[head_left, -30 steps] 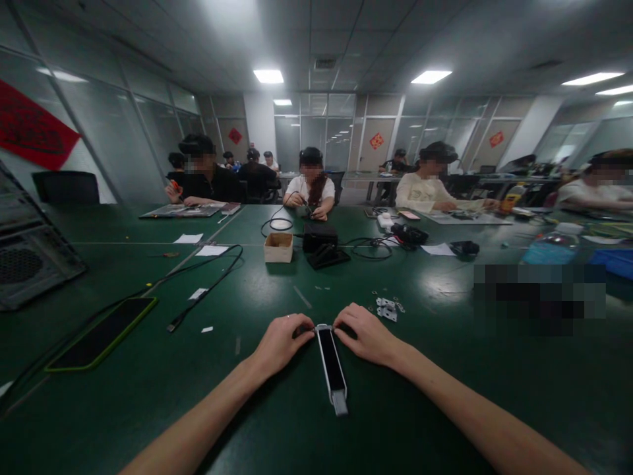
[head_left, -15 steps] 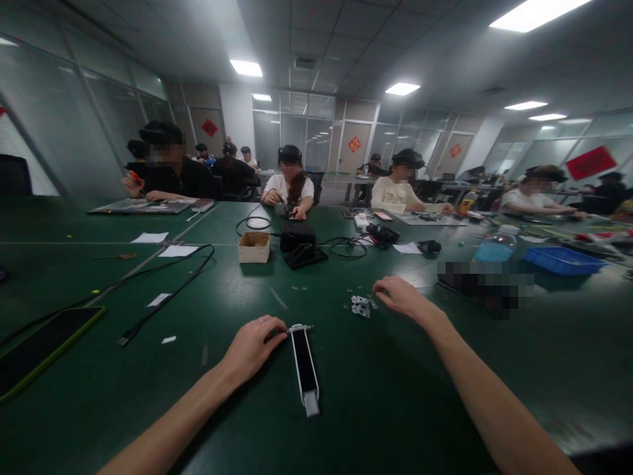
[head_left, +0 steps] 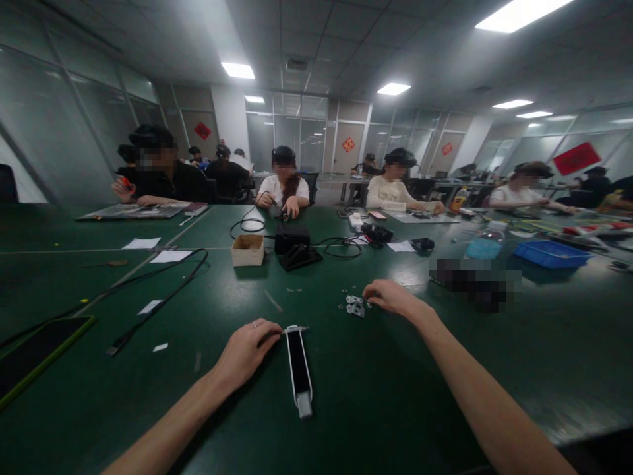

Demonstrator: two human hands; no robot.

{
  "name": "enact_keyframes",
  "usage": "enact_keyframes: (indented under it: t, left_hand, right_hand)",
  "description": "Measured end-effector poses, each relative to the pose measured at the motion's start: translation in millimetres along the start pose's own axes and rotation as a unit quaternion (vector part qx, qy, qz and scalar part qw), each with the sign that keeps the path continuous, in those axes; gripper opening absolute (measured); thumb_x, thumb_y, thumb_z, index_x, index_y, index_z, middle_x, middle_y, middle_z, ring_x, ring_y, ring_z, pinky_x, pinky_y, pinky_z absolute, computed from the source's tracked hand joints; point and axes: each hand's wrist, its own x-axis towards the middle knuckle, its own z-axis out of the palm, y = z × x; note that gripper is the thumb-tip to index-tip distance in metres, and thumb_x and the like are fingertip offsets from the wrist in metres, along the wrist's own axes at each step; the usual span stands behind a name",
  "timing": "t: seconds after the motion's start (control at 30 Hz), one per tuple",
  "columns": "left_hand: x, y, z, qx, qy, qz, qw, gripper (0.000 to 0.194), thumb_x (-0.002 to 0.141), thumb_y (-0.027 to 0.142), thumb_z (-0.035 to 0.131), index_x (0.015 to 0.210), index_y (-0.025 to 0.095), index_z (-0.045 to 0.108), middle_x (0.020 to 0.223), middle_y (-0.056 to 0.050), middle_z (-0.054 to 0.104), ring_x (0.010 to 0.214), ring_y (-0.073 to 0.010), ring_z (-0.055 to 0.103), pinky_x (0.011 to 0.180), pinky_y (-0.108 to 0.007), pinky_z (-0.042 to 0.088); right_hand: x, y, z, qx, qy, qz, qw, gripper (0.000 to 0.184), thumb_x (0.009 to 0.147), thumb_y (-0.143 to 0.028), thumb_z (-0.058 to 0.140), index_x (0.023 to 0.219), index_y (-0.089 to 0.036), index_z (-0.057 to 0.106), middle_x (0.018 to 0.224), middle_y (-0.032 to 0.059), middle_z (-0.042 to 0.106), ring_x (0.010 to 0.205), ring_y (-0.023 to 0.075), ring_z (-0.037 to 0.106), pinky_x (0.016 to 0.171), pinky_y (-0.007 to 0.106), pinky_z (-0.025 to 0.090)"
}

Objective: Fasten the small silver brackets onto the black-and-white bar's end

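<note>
Tabletop of dark green (head_left: 376, 409) bears, toward its near edge, a long white-framed bar with a black inset (head_left: 299, 363). The bare left hand (head_left: 250, 348) pinches the left end of a thin metal rod (head_left: 304, 328) across the bar's far end. The bare right hand (head_left: 395, 299) curls beside small metal rings (head_left: 345, 291) and grey metal plates (head_left: 355, 307); whether it grips one, I cannot tell. Likely best: a steady left pinch and light right fingertips among such tiny pieces.

Device (head_left: 299, 366) on table (head_left: 366, 402), left hand (head_left: 250, 349) at its far end. Parts (head_left: 355, 306) beyond, rightward; right hand (head_left: 393, 298) on their right. Box (head_left: 248, 256) farther back, tray (head_left: 551, 254) far right.
</note>
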Motion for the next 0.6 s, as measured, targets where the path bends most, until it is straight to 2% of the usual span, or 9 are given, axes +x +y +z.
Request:
enact_keyframes:
  t: [0.2,0.33,0.47,0.6]
  left_hand:
    - [0,1,-1.2,-0.007,0.002,0.005,1.0,0.017,0.088,0.019,0.049,0.095,0.022,0.065,0.089,-0.002,0.068,0.079,-0.0164,0.065,0.07,-0.028,0.052]
    - [-1,3,-2.1,-0.008,-0.009,-0.003,1.0,0.016,0.088,0.019,0.049,0.095,0.021,0.064,0.091,-0.002,0.067,0.08,-0.0165,0.064,0.07,-0.028,0.052]
    - [0,3,-0.6,0.005,-0.015,-0.005,1.0,0.015,0.089,0.019,0.05,0.095,0.02,0.063,0.089,-0.002,0.067,0.078,-0.0164,0.063,0.069,-0.028,0.051]
    - [0,2,1.9,0.014,-0.014,-0.006,1.0,0.013,0.088,0.018,0.051,0.094,0.02,0.063,0.087,-0.001,0.066,0.076,-0.0158,0.062,0.067,-0.026,0.049]
  right_hand:
    - [1,4,0,0.009,0.013,0.01,1.0,0.014,0.081,-0.021,0.054,0.085,-0.019,0.067,0.087,0.006,0.065,0.078,0.0174,0.059,0.068,0.026,0.043]
    - [0,-4,-1,0.018,0.076,0.015,0.997,0.01,0.076,-0.016,0.052,0.077,-0.016,0.062,0.076,0.0046,0.062,0.066,0.0148,0.055,0.06,0.025,0.039]
    - [-1,-40,5,0.088,0.148,-0.056,0.983,0.005,0.075,-0.018,0.053,0.076,-0.016,0.057,0.069,0.0011,0.057,0.06,0.0122,0.05,0.058,0.024,0.038]
    - [-2,-93,23,0.164,0.137,-0.134,0.968,0.005,0.075,-0.016,0.054,0.078,-0.016,0.057,0.068,-0.001,0.055,0.059,0.0106,0.048,0.057,0.022,0.039]
